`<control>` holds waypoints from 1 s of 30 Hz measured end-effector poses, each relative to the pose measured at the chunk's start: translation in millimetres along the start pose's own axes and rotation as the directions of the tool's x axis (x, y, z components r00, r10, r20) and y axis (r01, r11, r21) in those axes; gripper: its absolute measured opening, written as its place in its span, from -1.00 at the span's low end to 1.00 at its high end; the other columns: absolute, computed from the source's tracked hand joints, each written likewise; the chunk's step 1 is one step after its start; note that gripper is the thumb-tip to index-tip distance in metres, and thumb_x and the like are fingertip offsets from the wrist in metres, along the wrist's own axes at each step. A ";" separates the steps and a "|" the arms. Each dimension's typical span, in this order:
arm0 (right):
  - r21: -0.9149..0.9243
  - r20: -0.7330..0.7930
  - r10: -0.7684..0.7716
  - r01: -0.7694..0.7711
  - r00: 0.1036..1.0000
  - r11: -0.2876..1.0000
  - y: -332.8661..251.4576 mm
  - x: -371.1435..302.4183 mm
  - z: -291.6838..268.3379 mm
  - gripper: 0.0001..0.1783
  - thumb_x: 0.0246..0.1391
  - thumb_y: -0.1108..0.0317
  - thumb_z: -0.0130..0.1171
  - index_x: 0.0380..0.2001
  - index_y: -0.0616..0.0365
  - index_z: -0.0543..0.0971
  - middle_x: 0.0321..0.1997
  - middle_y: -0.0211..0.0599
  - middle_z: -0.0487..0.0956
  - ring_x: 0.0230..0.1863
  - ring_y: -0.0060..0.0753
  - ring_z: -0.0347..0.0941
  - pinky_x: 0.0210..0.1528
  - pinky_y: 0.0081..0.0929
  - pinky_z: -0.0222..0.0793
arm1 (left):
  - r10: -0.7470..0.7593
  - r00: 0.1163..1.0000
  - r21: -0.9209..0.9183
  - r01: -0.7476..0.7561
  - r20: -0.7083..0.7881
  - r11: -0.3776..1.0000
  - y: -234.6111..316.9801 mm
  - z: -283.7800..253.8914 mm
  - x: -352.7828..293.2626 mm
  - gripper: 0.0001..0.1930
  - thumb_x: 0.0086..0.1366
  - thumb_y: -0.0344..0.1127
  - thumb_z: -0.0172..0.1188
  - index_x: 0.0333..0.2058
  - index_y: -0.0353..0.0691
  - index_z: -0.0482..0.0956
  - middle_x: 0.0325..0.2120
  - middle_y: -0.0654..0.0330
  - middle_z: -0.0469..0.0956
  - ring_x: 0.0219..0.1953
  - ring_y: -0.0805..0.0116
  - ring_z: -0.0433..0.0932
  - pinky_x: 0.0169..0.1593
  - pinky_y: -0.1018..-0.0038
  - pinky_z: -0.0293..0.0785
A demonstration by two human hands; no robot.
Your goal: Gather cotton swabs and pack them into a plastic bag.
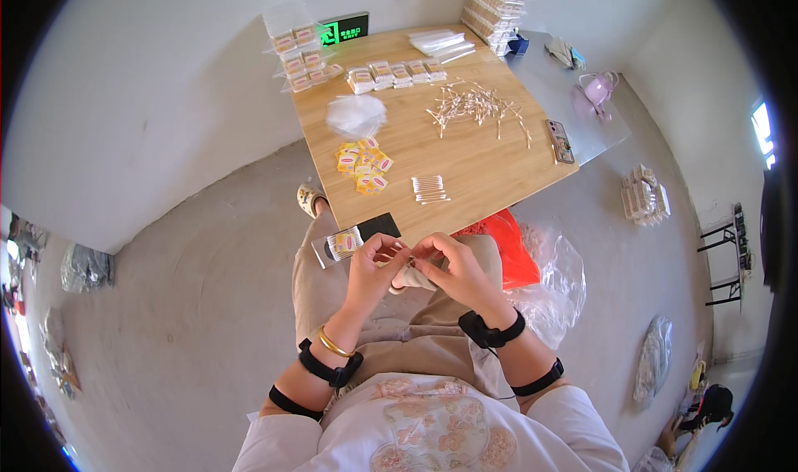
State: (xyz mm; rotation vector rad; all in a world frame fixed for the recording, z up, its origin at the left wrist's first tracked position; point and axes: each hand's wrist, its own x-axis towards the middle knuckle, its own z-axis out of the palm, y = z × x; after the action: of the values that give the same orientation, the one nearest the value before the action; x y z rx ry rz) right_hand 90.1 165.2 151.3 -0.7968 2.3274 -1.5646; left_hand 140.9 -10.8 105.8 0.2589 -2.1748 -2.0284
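Note:
Above my lap, just off the table's near edge, my left hand and my right hand meet fingertip to fingertip. Both are closed in a pinch, and whatever sits between the fingers is too small to make out. Beside my left hand, a bundle of cotton swabs with a yellow card lies on a flat black and white piece over my left thigh. A neat row of cotton swabs lies on the wooden table ahead of my hands.
Yellow cards, clear bags, loose swabs and packed swab bundles occupy the table. A phone rests at its right edge. Stacked packs rise at the back. A red bag is right of my knees.

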 end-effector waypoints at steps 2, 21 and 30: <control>0.029 0.034 0.083 -0.084 0.996 0.996 19.9 3.6 0.7 -0.83 0.10 0.44 0.29 -0.23 0.24 0.60 -0.33 -0.22 0.60 -0.22 -0.32 0.57 -0.12 -0.40 0.44 | -0.088 0.995 -0.077 0.092 0.044 0.993 -8.1 5.8 4.3 -0.88 0.27 -0.33 0.36 -0.32 -0.18 0.60 -0.44 0.38 0.61 -0.38 0.66 0.50 -0.24 0.64 0.41; -0.001 0.138 0.257 -0.260 0.956 0.966 121.9 57.3 -10.2 -0.84 0.09 0.34 0.32 -0.29 0.18 0.66 -0.29 -0.27 0.64 -0.26 -0.37 0.57 -0.20 -0.41 0.41 | -0.219 0.975 -0.030 0.220 0.036 0.975 -81.5 30.2 70.9 -0.85 0.24 -0.34 0.36 -0.33 -0.28 0.62 -0.59 0.37 0.53 -0.53 0.66 0.45 -0.50 0.65 0.36; -0.660 -0.012 -0.089 0.059 0.996 0.749 163.7 80.1 -25.7 -0.86 -0.10 0.42 0.30 -0.40 0.05 0.56 -0.29 -0.31 0.47 -0.11 -0.15 0.39 -0.04 -0.22 0.32 | -0.226 0.974 0.140 0.220 0.032 0.966 -96.2 30.0 84.1 -0.59 0.19 -0.22 0.38 -0.03 -0.27 0.55 -0.20 0.18 0.61 -0.31 0.45 0.55 -0.25 0.47 0.49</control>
State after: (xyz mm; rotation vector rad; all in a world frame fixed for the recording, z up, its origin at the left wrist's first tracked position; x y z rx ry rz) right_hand -39.0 187.7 22.1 -1.0035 2.9467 -0.7346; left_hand 54.0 -7.7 7.4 0.4984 -2.4147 -2.0168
